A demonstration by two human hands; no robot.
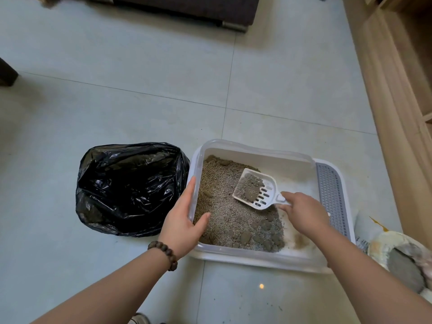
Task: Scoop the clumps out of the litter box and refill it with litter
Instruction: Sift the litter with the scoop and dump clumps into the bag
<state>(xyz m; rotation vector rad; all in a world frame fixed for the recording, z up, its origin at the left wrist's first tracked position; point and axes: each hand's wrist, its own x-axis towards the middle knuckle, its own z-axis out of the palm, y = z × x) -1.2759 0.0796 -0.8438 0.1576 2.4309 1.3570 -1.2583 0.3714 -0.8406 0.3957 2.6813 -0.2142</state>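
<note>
Head view: right hand (304, 212) grips loaded scoop (256, 191); left hand (184, 216) clasps litter box (257, 258) wall. Risk: tilting scoop en route to black bag (131, 188) spills clumps onto floor (140, 90).

Floor (140, 94): we see large pale grey-green tiles with thin dark grout lines; one line runs across, another runs toward us.
Sofa (182, 8): we note a dark upholstered base along the top edge, on a short metal foot (233, 25) at its right corner.
Dark furniture (7, 73): we catch only a corner at the left edge; we cannot tell what it is.
Wooden shelving (397, 78): light wood, running down the right side, open compartments partly in view.
Light: soft and even; we mark one small bright glint (261, 286) on the near tile.
</note>
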